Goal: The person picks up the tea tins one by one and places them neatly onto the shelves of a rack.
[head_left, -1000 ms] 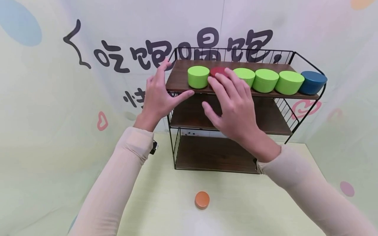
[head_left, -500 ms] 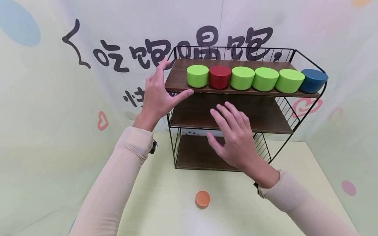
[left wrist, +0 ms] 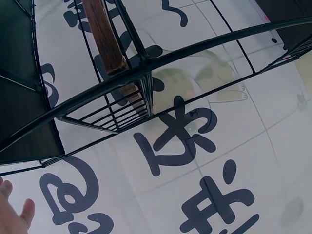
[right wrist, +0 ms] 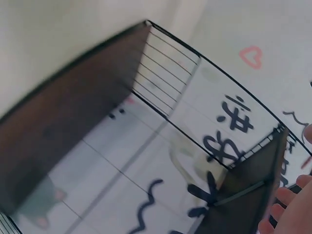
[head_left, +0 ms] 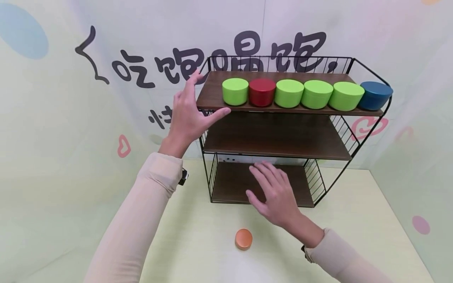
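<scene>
Orange disc [head_left: 243, 239] lies just below-left of flat right hand [head_left: 277, 196]

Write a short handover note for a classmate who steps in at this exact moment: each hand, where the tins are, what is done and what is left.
Left hand: open, fingers spread against the left end of the rack's top shelf.
Right hand: open, holding nothing, in front of the bottom shelf.
Done: six tins in a row on the top shelf, with the red tin second from left.
Left, probably: the orange tin lies on the table, nearest the right hand.
</scene>
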`<control>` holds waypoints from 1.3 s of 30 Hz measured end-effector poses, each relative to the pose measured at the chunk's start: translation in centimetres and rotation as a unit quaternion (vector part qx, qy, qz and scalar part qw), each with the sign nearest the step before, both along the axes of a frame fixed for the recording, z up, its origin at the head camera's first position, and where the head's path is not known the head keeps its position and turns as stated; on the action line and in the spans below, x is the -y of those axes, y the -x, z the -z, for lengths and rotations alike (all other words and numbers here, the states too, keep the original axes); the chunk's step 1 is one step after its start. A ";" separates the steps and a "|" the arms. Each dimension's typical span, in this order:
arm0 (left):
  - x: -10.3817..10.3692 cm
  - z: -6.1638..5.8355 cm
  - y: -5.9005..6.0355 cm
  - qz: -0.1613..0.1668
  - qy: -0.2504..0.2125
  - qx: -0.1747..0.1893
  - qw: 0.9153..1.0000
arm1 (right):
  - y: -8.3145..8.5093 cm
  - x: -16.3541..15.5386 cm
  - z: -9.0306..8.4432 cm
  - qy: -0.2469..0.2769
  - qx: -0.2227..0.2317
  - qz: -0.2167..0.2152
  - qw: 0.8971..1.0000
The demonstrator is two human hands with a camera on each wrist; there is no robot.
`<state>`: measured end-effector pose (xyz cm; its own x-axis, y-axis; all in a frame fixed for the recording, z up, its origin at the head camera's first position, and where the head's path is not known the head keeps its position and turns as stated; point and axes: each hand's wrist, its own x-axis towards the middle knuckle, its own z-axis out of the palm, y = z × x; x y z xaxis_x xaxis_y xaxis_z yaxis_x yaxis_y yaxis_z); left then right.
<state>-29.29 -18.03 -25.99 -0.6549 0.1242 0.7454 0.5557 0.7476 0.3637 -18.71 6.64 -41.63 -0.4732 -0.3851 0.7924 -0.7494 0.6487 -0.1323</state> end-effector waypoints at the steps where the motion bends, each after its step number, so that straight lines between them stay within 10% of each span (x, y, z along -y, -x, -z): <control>1: 0.0 0.0 0.0 -0.001 0.000 0.001 1.000 | -0.2 0.0 0.5 -0.003 0.008 0.000 1.000; 15: 0.0 0.1 0.0 -0.002 -0.002 0.005 1.000 | -2.5 0.8 7.7 -0.056 0.098 -0.055 0.992; 29: -0.1 0.0 0.0 -0.002 -0.003 0.003 1.000 | -4.8 0.5 12.7 -0.110 0.250 -0.063 0.960; 39: 0.0 0.1 0.0 -0.001 -0.004 0.003 1.000 | -4.9 0.6 15.0 -0.116 0.221 -0.065 0.966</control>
<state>-29.32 -17.98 -26.07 -0.6590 0.1171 0.7430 0.5521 0.7462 0.3720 -13.81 6.05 -56.66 -0.6818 -0.6071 0.4082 -0.7297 0.6041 -0.3203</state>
